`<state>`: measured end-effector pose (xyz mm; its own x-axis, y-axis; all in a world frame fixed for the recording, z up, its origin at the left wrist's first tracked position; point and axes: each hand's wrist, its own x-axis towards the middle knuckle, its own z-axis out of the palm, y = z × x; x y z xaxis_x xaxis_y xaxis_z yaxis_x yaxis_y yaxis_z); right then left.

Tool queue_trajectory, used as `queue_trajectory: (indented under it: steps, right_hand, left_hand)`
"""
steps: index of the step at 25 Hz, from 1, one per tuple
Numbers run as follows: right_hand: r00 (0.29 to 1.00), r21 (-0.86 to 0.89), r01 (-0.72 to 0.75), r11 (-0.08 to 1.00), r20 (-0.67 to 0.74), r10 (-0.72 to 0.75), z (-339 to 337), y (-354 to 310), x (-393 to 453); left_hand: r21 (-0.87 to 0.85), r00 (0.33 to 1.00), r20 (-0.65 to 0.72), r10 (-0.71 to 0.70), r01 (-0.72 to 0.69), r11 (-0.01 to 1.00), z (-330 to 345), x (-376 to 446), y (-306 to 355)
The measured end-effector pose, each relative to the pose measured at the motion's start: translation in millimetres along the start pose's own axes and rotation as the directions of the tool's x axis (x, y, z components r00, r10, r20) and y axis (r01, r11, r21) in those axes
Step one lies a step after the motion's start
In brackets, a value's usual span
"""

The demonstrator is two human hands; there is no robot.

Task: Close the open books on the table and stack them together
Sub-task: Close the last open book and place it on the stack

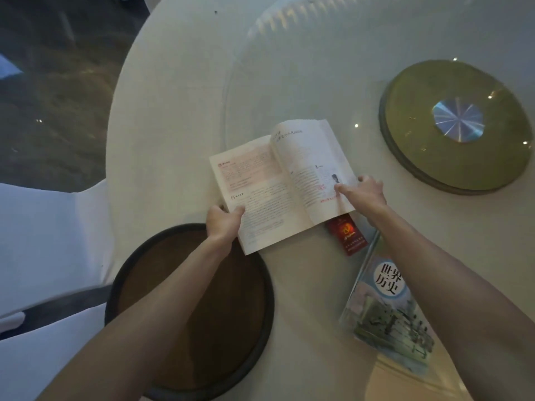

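An open book (278, 180) with printed pages lies spread on the round white table (173, 111). My left hand (223, 222) grips its lower left corner, thumb on the page. My right hand (363, 192) holds the right page edge, thumb on top and fingers around the side. A closed book (385, 311) with a pale blue illustrated cover lies at the lower right, partly under my right forearm.
A small red box (347, 234) lies between the two books, partly under the open one. A dark round tray (191, 308) sits near the front edge under my left arm. A glass turntable with a greenish base (454, 125) fills the right. White chair covers (52, 244) stand at left.
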<state>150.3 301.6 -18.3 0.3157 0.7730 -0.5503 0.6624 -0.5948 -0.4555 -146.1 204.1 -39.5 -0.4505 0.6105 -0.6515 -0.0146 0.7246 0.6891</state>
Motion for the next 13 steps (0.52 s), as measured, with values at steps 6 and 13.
queue_trajectory:
  steps: [6, 13]
  right_hand:
    - [0.991, 0.217, 0.007, 0.976, 0.131, -0.036, 12, -14, -4]
    - [0.945, 0.338, 0.104, 0.935, 0.259, -0.199, 24, -51, -42]
  left_hand:
    - [-0.140, 0.994, 0.104, 0.036, -0.021, 0.990, -15, 4, 7]
    - [-0.236, 0.988, 0.146, 0.056, -0.020, 0.972, -14, -7, 17]
